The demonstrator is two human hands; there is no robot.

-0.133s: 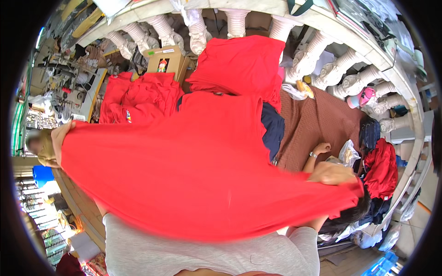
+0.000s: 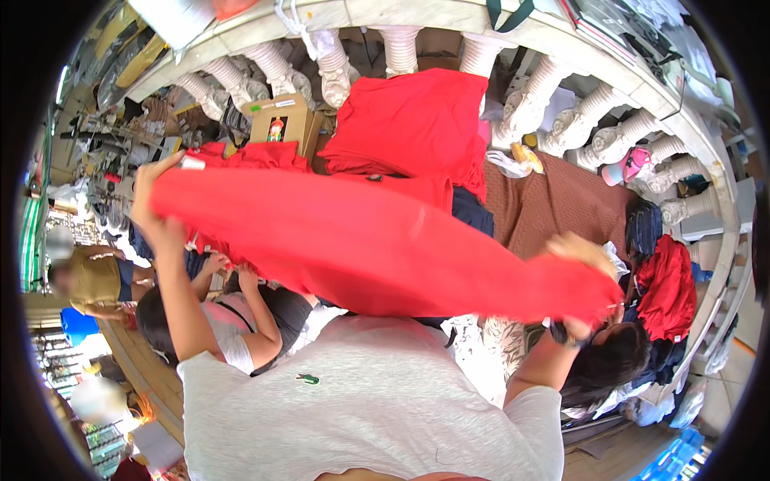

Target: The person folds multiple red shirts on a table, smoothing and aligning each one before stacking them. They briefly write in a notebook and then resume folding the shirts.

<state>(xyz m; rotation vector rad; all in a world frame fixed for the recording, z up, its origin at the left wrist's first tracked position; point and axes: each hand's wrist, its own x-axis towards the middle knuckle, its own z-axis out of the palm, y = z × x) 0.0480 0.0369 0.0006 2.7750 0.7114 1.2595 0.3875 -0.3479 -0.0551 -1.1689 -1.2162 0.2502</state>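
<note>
Left hand [image 2: 151, 204]: I see it closed on one end of the red cloth [image 2: 369, 240].
Right hand [image 2: 584, 252]: gripping the opposite end, blurred, partly covered.
Red cloth: stretched between both hands, before the grey shirt [image 2: 369, 401].

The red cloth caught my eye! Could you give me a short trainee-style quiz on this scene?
1. True or false: the left hand and the right hand both hold the red cloth.
2. What colour is the textured sheet beyond the right hand? A: green. B: brown. C: white.
3. Short answer: which of those two hands is higher in the picture?

Key: 1, true; 2, B; 3, the left hand.
</note>
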